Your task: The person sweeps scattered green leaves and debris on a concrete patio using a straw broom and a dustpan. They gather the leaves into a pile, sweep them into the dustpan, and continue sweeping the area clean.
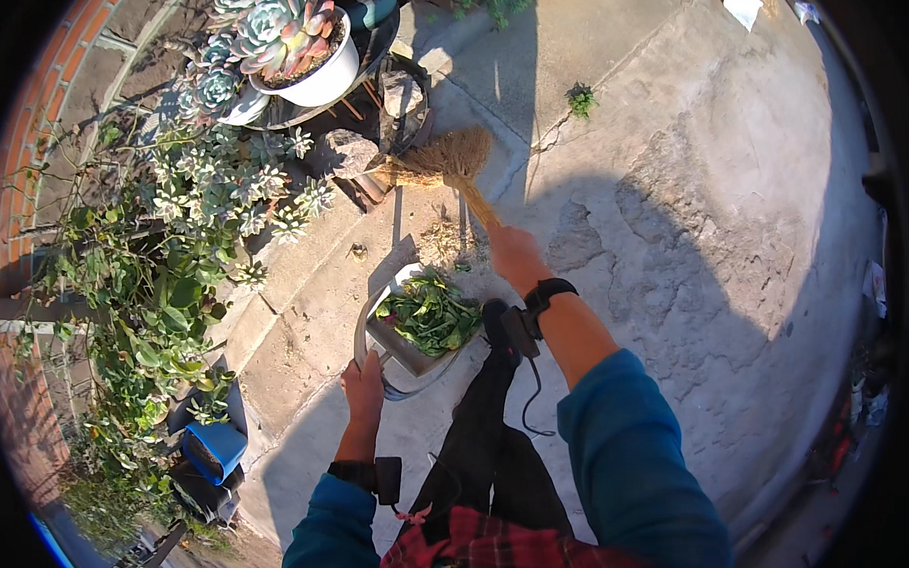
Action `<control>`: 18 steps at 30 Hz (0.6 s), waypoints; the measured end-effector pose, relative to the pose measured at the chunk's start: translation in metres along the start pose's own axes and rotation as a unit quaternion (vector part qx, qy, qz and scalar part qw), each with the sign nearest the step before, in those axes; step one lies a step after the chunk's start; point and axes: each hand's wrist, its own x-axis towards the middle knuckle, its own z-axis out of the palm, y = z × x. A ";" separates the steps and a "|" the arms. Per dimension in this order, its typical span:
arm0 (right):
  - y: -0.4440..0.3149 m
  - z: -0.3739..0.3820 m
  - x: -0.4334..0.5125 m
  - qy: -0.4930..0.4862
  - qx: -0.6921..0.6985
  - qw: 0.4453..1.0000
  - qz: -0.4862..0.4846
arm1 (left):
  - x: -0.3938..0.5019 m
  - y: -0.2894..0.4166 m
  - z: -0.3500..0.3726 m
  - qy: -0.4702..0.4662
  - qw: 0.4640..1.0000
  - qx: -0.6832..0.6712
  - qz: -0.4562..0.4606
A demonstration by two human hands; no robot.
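My right hand (515, 253) grips the bound straw handle of a short hand broom (450, 153). The broom's bristles fan out toward the potted plants, close to a stone. In my left hand (363, 385) is the curved rim of a dustpan-like metal container (408, 353). Green leaves (431, 311) fill much of it. Just beyond its far edge, dry straw-coloured debris (445, 241) lies on the concrete. My dark shoe (499, 324) is beside the container's right side.
Succulents in a white pot (320, 77) stand at the upper left, above rocks (348, 152). Leafy plants (154, 294) line the left side, with a blue pot (216, 450) below them. A small weed (582, 99) grows from a crack in the concrete floor (699, 396).
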 end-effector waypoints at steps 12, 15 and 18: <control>0.043 0.006 -0.122 -0.161 -0.004 0.987 -0.024 | 0.010 0.007 0.006 0.005 1.000 -0.012 0.000; 0.035 0.013 -0.168 -0.213 0.060 0.975 -0.006 | 0.011 0.007 0.006 -0.003 1.000 -0.011 0.024; 0.035 0.015 -0.205 -0.216 0.140 0.966 0.019 | 0.011 0.003 0.005 -0.022 0.998 -0.052 0.015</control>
